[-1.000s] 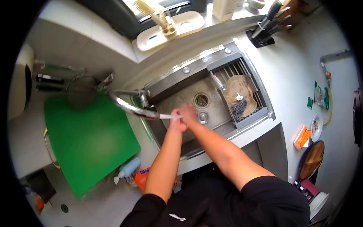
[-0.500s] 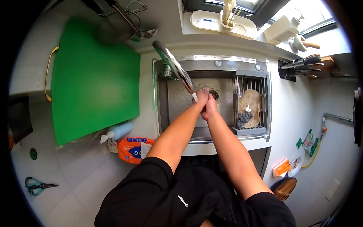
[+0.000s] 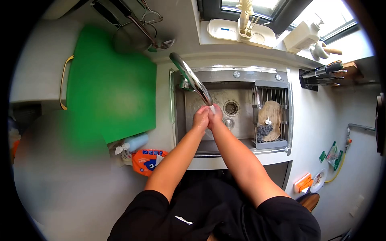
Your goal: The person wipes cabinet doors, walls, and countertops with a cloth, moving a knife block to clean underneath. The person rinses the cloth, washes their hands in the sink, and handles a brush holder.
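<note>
Left grip [image 3: 200, 118], right grip [image 3: 215, 115] (touching), under running faucet [image 3: 196, 83], over sink [image 3: 221, 94]

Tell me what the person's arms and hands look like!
Both arms are bare below short black sleeves, with no watch. The left hand and right hand wear no gloves; I can't tell about rings. The black shirt has a white mark in front.

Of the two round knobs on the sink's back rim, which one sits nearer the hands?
The knob closer to the faucet; the other knob sits farther off, behind the grey rack.
</note>
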{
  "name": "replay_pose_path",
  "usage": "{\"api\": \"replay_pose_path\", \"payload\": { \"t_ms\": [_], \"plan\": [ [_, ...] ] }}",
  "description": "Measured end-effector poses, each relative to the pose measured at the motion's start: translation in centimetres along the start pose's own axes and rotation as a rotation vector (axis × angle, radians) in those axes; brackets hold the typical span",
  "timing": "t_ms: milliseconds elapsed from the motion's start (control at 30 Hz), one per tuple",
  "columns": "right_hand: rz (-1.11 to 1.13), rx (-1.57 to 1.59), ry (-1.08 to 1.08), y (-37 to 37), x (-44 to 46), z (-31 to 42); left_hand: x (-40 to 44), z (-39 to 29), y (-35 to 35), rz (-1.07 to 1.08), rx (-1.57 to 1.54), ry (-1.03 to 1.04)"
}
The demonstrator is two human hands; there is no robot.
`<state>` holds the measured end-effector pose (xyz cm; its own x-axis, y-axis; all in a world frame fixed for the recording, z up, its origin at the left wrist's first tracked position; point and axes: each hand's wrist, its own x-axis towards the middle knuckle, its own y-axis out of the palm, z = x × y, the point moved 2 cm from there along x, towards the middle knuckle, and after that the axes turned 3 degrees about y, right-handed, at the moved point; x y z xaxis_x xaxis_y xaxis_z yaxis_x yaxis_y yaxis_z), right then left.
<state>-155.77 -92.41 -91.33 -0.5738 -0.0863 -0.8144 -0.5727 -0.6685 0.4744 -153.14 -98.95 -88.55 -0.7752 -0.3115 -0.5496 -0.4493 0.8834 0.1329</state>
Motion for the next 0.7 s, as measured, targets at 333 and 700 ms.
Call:
{"api": "replay_pose_path", "payload": {
  "t_ms": [333, 700],
  "plan": [
    [-0.278, -1.122, -0.346, -1.4, 4.8, 3.4, 4.4, -11.0, -0.3, -0.017, 0.534, 0.392],
    [0.272, 0.157, 0.04, -1.6, -3.7, 5.4, 1.1, 0.5, 5.8, 0.237, 0.446, 0.128]
  ]
}}
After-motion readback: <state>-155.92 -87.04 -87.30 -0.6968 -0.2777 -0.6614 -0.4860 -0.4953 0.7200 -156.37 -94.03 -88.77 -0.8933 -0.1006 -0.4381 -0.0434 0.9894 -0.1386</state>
